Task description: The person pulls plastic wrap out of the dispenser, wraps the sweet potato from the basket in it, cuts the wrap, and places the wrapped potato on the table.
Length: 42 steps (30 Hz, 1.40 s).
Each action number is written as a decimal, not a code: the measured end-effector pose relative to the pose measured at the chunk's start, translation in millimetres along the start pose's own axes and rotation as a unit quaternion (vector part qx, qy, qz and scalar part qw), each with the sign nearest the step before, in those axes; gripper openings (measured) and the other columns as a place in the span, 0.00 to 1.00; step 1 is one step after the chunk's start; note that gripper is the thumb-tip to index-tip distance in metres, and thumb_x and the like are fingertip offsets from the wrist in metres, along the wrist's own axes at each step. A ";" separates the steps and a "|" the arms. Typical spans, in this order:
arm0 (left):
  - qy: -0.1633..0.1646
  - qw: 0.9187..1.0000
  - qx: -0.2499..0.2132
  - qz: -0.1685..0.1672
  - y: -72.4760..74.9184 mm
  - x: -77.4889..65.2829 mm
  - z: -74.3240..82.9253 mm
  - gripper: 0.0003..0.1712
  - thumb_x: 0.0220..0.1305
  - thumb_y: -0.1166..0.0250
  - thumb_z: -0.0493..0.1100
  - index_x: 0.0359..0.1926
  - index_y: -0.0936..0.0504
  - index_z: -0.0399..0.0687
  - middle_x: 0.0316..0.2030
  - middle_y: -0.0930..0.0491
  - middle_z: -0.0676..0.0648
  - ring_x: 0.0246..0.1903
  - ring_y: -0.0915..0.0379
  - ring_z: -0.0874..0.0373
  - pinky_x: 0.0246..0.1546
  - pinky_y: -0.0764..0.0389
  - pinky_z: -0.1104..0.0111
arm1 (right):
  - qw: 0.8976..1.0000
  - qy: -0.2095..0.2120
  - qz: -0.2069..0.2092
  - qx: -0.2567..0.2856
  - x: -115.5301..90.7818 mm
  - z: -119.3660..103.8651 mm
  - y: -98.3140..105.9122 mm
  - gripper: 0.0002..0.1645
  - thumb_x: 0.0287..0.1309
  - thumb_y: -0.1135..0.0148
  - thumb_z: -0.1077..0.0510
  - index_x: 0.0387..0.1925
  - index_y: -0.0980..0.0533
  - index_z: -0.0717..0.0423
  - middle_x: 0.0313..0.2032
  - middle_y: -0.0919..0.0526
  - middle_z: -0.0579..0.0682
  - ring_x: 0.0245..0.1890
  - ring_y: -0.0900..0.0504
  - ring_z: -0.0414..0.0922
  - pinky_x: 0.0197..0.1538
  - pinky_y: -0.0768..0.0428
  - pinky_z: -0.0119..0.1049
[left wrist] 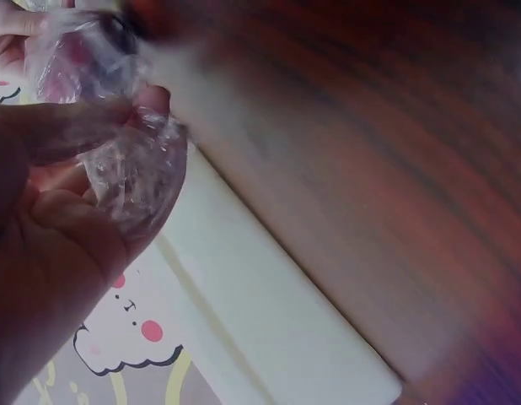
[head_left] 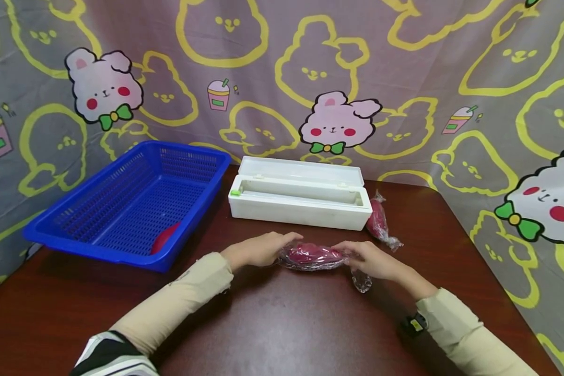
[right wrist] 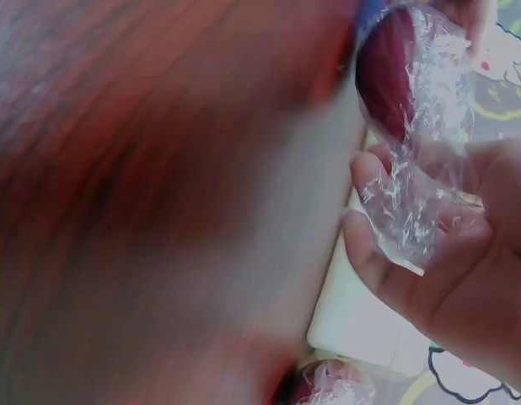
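Observation:
A dark red, rounded long item in clear cling film is held between both hands over the table; its exact kind is unclear. My left hand pinches the gathered film at the left end, with crumpled film across the palm in the left wrist view. At the other end, my right hand grips the twisted film between thumb and fingers. A loose tail of film hangs below the right hand. Behind the hands stands a white cling film box with its lid up.
A second red item in film lies against the box's right end. To the left stands a blue plastic basket with a bare red item in its near corner. A patterned curtain hangs behind the brown table.

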<state>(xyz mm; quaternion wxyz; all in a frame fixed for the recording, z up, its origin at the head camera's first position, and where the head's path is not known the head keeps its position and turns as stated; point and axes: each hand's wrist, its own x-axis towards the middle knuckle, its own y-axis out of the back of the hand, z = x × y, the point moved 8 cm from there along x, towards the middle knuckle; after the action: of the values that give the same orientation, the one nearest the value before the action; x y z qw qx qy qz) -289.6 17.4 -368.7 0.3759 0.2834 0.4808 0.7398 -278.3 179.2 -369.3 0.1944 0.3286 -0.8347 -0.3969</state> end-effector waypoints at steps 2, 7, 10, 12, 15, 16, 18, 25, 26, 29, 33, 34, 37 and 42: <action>-0.006 1.000 -0.015 0.001 1.2 -0.5 -0.3 0.32 0.51 0.47 0.22 0.59 0.37 0.42 0.42 0.23 0.42 0.41 0.26 0.55 0.45 0.28 0.68 | 0.999 -0.014 -0.027 0.039 -0.5 2.8 -2.0 0.18 0.58 0.49 0.69 0.51 0.30 0.65 0.24 0.25 0.49 0.19 0.28 0.36 0.23 0.26 0.31; 0.002 0.997 -0.069 -0.016 -0.2 -2.2 -2.5 0.31 0.52 0.49 0.21 0.58 0.34 0.43 0.39 0.22 0.45 0.33 0.26 0.60 0.36 0.26 0.73 | 0.987 -0.064 -0.080 0.122 -0.5 8.9 -10.4 0.13 0.63 0.56 0.66 0.45 0.28 0.65 0.22 0.25 0.51 0.16 0.32 0.36 0.18 0.31 0.28; 0.024 0.992 -0.114 -0.043 -4.7 -3.9 -4.5 0.31 0.53 0.52 0.21 0.59 0.35 0.41 0.33 0.23 0.43 0.23 0.27 0.61 0.25 0.25 0.73 | 0.981 -0.086 -0.084 0.155 0.6 10.2 -12.6 0.12 0.63 0.58 0.66 0.45 0.31 0.63 0.21 0.26 0.51 0.14 0.34 0.36 0.15 0.35 0.26; 0.042 0.988 -0.131 -0.063 -8.4 -4.9 -5.6 0.31 0.53 0.53 0.21 0.60 0.36 0.40 0.29 0.24 0.43 0.16 0.28 0.61 0.18 0.26 0.73 | 0.978 -0.085 -0.083 0.170 2.1 9.3 -13.7 0.11 0.62 0.59 0.68 0.45 0.33 0.64 0.20 0.27 0.50 0.13 0.35 0.36 0.15 0.36 0.25; 0.063 0.986 -0.125 -0.090 -13.0 -5.8 -6.2 0.30 0.54 0.51 0.23 0.60 0.36 0.36 0.30 0.24 0.43 0.12 0.30 0.62 0.16 0.27 0.73 | 0.977 -0.071 -0.087 0.179 4.9 6.3 -16.3 0.11 0.60 0.59 0.69 0.42 0.32 0.66 0.18 0.29 0.48 0.13 0.35 0.36 0.15 0.38 0.24; 0.065 0.986 -0.115 -0.097 -13.9 -5.7 -6.0 0.30 0.54 0.49 0.24 0.60 0.36 0.35 0.31 0.23 0.43 0.12 0.31 0.62 0.16 0.27 0.74 | 0.978 -0.063 -0.091 0.174 5.7 4.8 -17.2 0.11 0.60 0.59 0.69 0.41 0.30 0.67 0.17 0.29 0.47 0.14 0.35 0.35 0.16 0.37 0.25; 0.072 0.986 -0.104 -0.107 -15.8 -6.2 -6.1 0.28 0.55 0.47 0.27 0.60 0.35 0.35 0.32 0.23 0.44 0.10 0.32 0.63 0.16 0.28 0.74 | 0.981 -0.054 -0.101 0.158 6.8 3.0 -19.2 0.10 0.61 0.56 0.66 0.39 0.28 0.66 0.17 0.30 0.46 0.15 0.34 0.35 0.18 0.35 0.25; 0.073 0.980 -0.140 -0.117 -17.6 -7.5 -4.5 0.26 0.53 0.46 0.27 0.56 0.29 0.36 0.18 0.24 0.46 0.09 0.34 0.66 0.13 0.29 0.73 | 0.980 -0.046 -0.140 0.132 4.0 -0.8 -23.2 0.11 0.59 0.45 0.57 0.37 0.24 0.61 0.20 0.26 0.45 0.18 0.31 0.35 0.21 0.31 0.28; 0.072 0.979 -0.148 -0.117 -17.5 -7.9 -4.1 0.26 0.52 0.46 0.27 0.55 0.28 0.37 0.18 0.24 0.46 0.09 0.34 0.65 0.13 0.28 0.73 | 0.979 -0.047 -0.146 0.137 3.3 -0.5 -24.3 0.10 0.60 0.46 0.57 0.34 0.24 0.61 0.19 0.27 0.45 0.17 0.32 0.35 0.20 0.32 0.28; 0.064 0.980 -0.149 -0.117 -18.1 -8.5 -3.2 0.24 0.52 0.46 0.26 0.53 0.26 0.39 0.19 0.23 0.45 0.10 0.34 0.65 0.13 0.28 0.74 | 0.975 -0.070 -0.161 0.139 2.1 4.4 -29.2 0.16 0.63 0.51 0.56 0.25 0.25 0.63 0.15 0.30 0.43 0.13 0.35 0.35 0.15 0.35 0.26; 0.042 0.986 -0.124 -0.104 -16.9 -7.2 -3.1 0.17 0.55 0.46 0.27 0.45 0.21 0.40 0.18 0.25 0.51 0.13 0.33 0.67 0.17 0.28 0.76 | 0.975 -0.091 -0.155 0.131 2.2 7.2 -30.8 0.19 0.63 0.52 0.55 0.24 0.26 0.65 0.14 0.31 0.44 0.10 0.37 0.34 0.14 0.37 0.25; 0.033 0.989 -0.111 -0.097 -15.2 -6.6 -2.8 0.15 0.55 0.45 0.27 0.42 0.19 0.40 0.17 0.25 0.52 0.13 0.33 0.68 0.17 0.29 0.77 | 0.976 -0.093 -0.148 0.129 2.5 7.2 -29.5 0.17 0.62 0.50 0.55 0.26 0.26 0.64 0.14 0.30 0.44 0.10 0.37 0.34 0.14 0.37 0.26; 0.015 0.994 -0.084 -0.075 -9.4 -5.0 -2.0 0.11 0.54 0.43 0.28 0.33 0.16 0.40 0.17 0.24 0.53 0.13 0.33 0.69 0.18 0.28 0.78 | 0.980 -0.088 -0.128 0.121 3.5 6.8 -25.1 0.10 0.61 0.48 0.56 0.36 0.27 0.60 0.15 0.29 0.45 0.12 0.34 0.35 0.15 0.34 0.27; -0.017 0.998 -0.035 -0.059 -5.4 -3.2 1.5 0.10 0.51 0.41 0.27 0.24 0.16 0.41 0.18 0.25 0.53 0.16 0.36 0.69 0.20 0.31 0.79 | 0.984 -0.069 -0.118 0.112 5.5 2.3 -22.1 0.07 0.60 0.47 0.57 0.36 0.27 0.57 0.15 0.29 0.45 0.14 0.33 0.35 0.15 0.32 0.29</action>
<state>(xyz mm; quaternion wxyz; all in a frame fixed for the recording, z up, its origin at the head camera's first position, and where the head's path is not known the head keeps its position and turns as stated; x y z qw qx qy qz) -285.2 16.9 -373.3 0.4365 0.2537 0.4638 0.7280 -274.8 166.2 -387.8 0.0495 0.4165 -0.8406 -0.3427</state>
